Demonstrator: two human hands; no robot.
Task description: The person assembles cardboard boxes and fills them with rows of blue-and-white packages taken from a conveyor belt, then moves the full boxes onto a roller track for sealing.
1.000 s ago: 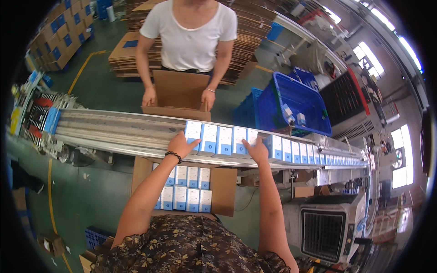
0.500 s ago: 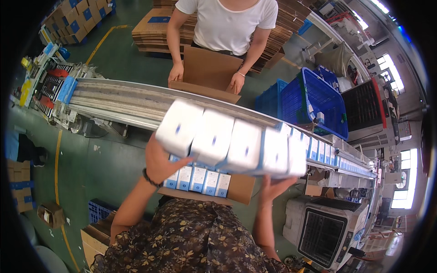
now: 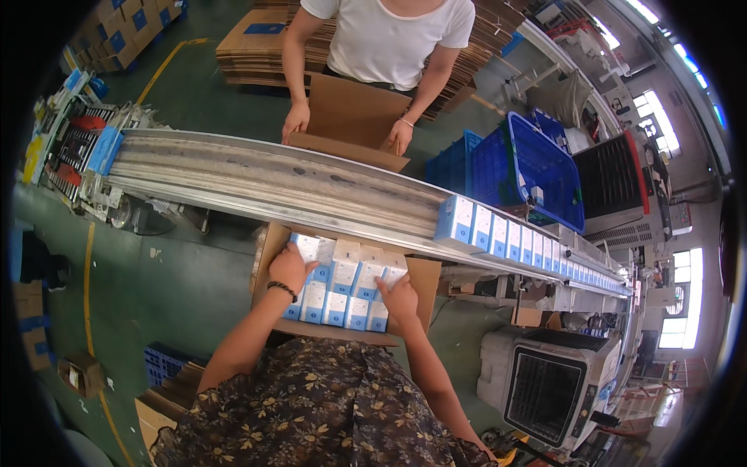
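Observation:
An open cardboard carton [image 3: 424, 282] in front of me holds small white-and-blue boxes standing in rows. My left hand [image 3: 289, 270] grips the left end of the far row of boxes [image 3: 345, 263], its thumb reaching over toward me. At that row's right end, my right hand [image 3: 401, 300] presses with its fingers, so the row sits squeezed between both hands. The far row looks slightly tilted and sits a little higher than the near row of boxes [image 3: 334, 309]. How deep the boxes go is hidden.
A conveyor [image 3: 272, 167] runs beyond the carton, carrying a long line of similar boxes [image 3: 481, 229] on the right. Across it, a co-worker's hands [image 3: 296, 121] hold another open carton [image 3: 350, 117]. Blue crates [image 3: 537, 175] stand at the right, beside machinery.
Both my hands have brought the row of boxes down from above the conveyor's near edge into the carton. The co-worker's hands stay at their carton.

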